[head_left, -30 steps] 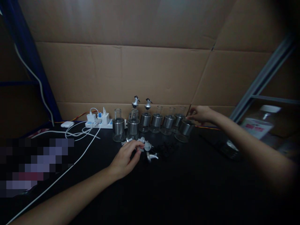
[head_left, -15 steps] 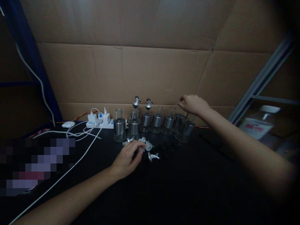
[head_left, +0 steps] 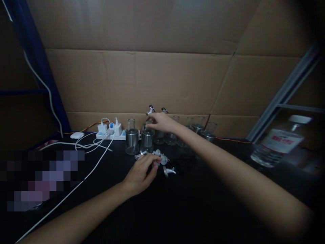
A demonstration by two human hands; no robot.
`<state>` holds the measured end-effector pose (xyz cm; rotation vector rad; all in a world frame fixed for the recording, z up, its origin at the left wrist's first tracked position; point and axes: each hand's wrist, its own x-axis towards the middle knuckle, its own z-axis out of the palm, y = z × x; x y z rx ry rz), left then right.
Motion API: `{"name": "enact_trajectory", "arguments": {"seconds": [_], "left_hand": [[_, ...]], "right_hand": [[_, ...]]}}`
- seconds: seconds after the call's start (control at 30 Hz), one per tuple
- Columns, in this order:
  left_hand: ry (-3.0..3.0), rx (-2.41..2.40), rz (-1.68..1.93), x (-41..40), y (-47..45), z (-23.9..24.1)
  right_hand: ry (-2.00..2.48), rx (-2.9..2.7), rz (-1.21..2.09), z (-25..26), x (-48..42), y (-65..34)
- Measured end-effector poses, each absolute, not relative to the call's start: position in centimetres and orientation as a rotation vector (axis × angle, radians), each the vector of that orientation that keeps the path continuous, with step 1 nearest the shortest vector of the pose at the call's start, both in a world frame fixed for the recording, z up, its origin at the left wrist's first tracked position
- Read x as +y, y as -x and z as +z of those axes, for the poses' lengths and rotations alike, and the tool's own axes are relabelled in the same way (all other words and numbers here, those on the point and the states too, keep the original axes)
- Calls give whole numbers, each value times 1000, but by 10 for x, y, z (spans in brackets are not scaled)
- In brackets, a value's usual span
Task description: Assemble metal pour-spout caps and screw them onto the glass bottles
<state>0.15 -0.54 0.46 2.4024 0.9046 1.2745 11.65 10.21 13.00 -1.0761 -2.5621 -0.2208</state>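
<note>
While the left hand [head_left: 141, 173] curls low over the table [head_left: 182, 210], its grip narrow, a silvery spout [head_left: 166, 171] lies just right and pale caps [head_left: 164, 160] sit by its fingertips. Farther, the right hand [head_left: 161, 122] is beside a steel-banded bottle's [head_left: 147, 138] neck; whether either grip holds anything, I cannot tell.

- Metal-sleeved glass bottle [head_left: 148, 138]: upright, its neck partly hidden.
- Translucent round pieces [head_left: 164, 160]: small, loosely clustered in front of the bottle.
- Silver pour spout [head_left: 169, 171]: lying on its side beside them.
</note>
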Motion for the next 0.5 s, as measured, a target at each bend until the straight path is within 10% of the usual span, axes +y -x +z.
{"name": "enact_trajectory", "arguments": {"seconds": [0.5], "left_hand": [[-2430,913,1258,-4,-2,3]], "right_hand": [[1217,-2245,-445,165,82,-149]]}}
